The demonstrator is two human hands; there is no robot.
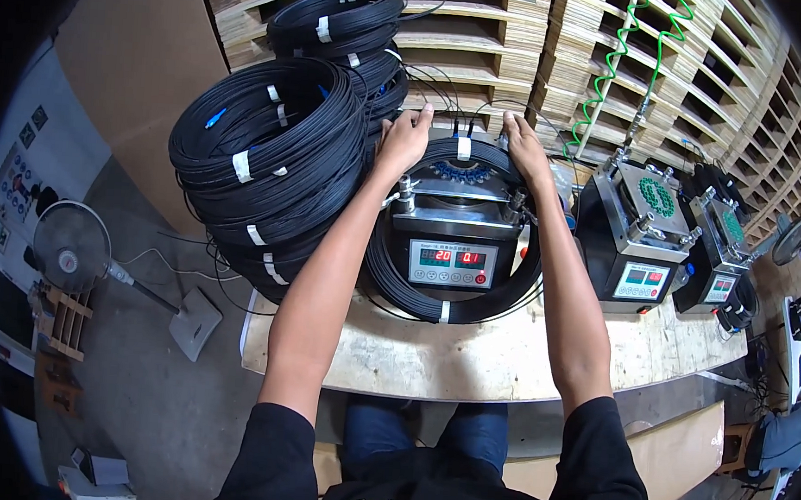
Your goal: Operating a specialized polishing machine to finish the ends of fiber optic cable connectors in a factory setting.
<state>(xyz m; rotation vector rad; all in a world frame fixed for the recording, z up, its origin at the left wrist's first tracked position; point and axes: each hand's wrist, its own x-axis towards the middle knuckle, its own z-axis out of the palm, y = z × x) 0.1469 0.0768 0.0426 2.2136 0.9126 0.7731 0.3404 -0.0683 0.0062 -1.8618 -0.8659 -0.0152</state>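
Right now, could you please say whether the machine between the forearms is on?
The machine is on: its display glows with red digits.

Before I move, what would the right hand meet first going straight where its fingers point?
Probably the thin cable arching beyond the right hand, then the pallets; depth is unclear, so it might miss the cable.

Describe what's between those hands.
Between the left hand and right hand, the head view shows the top of a black cable coil with white tape.
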